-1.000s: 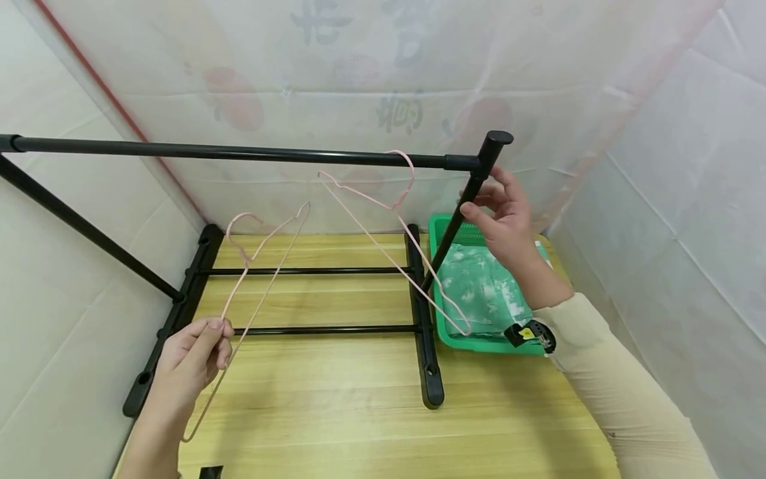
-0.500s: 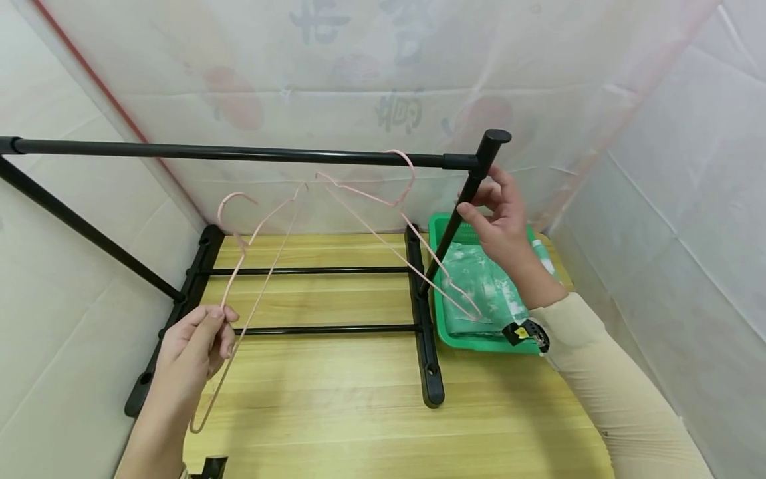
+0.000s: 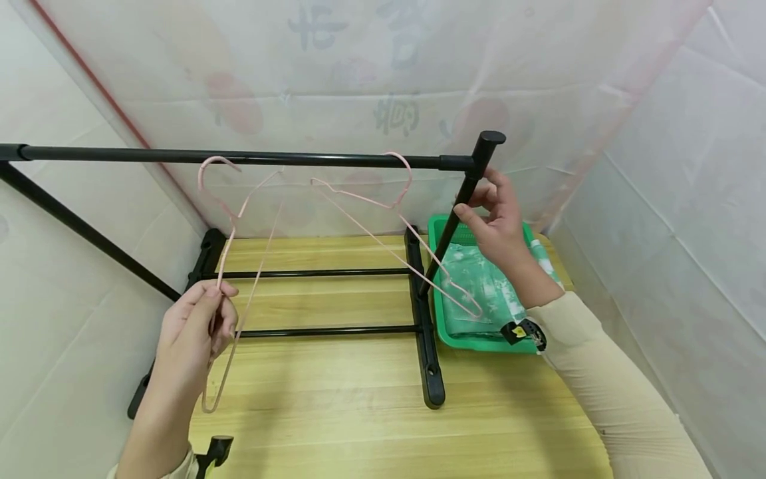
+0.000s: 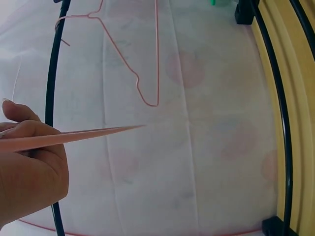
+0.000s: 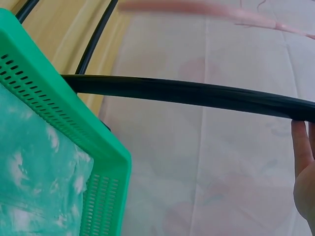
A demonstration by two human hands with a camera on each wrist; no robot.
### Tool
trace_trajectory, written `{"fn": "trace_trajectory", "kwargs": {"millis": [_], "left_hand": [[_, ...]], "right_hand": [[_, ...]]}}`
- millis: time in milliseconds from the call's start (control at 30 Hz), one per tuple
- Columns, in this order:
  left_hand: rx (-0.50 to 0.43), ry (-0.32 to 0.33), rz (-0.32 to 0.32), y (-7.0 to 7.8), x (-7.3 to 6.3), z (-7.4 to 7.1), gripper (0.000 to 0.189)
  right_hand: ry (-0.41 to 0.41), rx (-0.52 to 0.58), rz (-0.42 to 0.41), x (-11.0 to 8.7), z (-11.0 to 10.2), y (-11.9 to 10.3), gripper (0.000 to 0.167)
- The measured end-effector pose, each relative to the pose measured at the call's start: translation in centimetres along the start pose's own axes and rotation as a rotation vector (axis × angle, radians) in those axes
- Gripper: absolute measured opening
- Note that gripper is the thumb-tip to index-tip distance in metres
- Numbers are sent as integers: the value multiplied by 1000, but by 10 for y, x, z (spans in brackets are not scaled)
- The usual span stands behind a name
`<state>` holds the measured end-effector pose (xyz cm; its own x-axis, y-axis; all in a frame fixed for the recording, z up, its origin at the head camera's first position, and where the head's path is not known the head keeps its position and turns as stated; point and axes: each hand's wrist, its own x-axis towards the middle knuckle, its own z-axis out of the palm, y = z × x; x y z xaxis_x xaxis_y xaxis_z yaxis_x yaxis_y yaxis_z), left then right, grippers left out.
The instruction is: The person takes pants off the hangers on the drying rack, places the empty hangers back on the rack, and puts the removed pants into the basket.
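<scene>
My left hand [image 3: 197, 329] pinches one side of a pink wire hanger [image 3: 225, 256] between thumb and fingers. That hanger's hook overlaps the black top bar [image 3: 311, 159] in the head view; whether they touch, I cannot tell. In the left wrist view the same wire shows nearly edge-on. Further right, a second pink hanger [image 3: 410, 176] hangs by its hook from the bar, with no clothing on it. With thumb and fingers around it, my right hand [image 3: 499, 229] holds the rack's right upright post [image 3: 447, 236] just below the top joint.
Behind the right post stands a green basket [image 3: 439, 313] with folded green-and-white cloth [image 3: 479, 286] in it. The rack's right foot [image 3: 431, 372] and lower crossbars lie low over the wooden table [image 3: 335, 412]. White sheeting [image 3: 335, 120] encloses the back and sides.
My left hand has risen with its hanger, whose hook went from below the bar to the bar's level and slightly left. The right hand stays on the post.
</scene>
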<state>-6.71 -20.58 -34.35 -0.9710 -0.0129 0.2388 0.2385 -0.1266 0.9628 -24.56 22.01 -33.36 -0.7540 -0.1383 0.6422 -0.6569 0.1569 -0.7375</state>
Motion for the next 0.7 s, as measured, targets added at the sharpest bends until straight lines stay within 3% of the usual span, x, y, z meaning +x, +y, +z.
{"fn": "trace_trajectory", "kwargs": {"millis": [300,700], "left_hand": [[-37,34,57,6,22,3,26],[2,94,-16,4,31,-6,29]], "right_hand": [[-11,-15,-34,2,2,-1,57],[-18,-26,-29,0,6,-1,60]]}}
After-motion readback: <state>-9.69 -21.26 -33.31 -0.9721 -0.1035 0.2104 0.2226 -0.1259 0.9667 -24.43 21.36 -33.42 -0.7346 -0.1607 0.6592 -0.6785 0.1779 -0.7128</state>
